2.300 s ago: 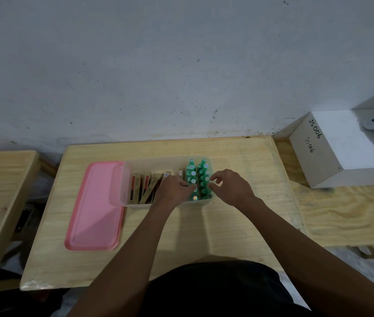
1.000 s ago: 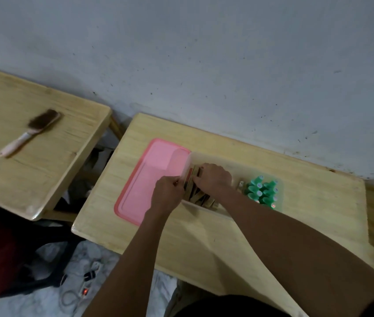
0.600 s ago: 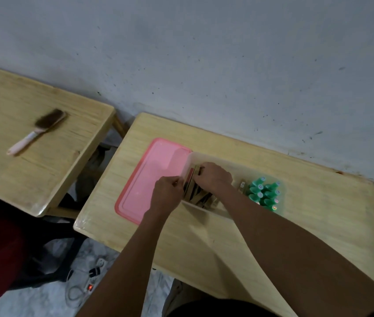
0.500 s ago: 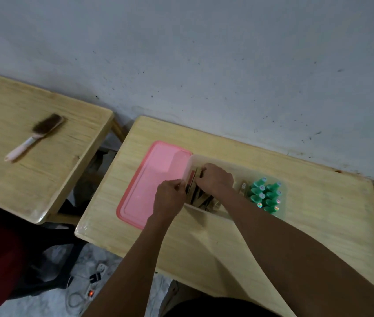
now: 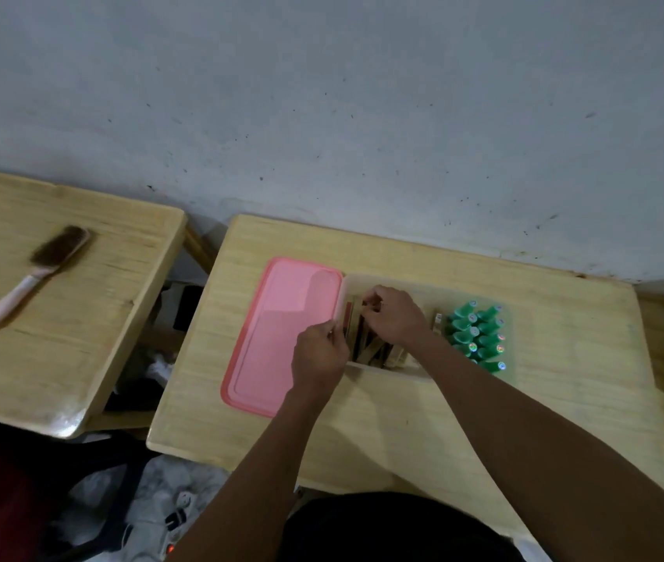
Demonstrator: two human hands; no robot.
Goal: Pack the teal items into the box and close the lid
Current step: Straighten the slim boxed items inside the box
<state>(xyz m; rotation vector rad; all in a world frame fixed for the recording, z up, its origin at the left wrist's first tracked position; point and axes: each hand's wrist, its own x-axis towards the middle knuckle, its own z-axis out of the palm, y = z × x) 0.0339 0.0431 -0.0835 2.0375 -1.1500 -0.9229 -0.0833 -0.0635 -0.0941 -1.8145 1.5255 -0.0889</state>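
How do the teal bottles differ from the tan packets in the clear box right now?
Look: the teal bottles are rounded and green-teal; the tan packets are flat, tan and brown.
Pose: the teal bottles stand upright in tight rows at the box's right end; the tan packets lean unevenly at its left end.
Contact: the right hand pinches the tan packets; no hand touches the teal bottles.
Both sit inside the clear box.
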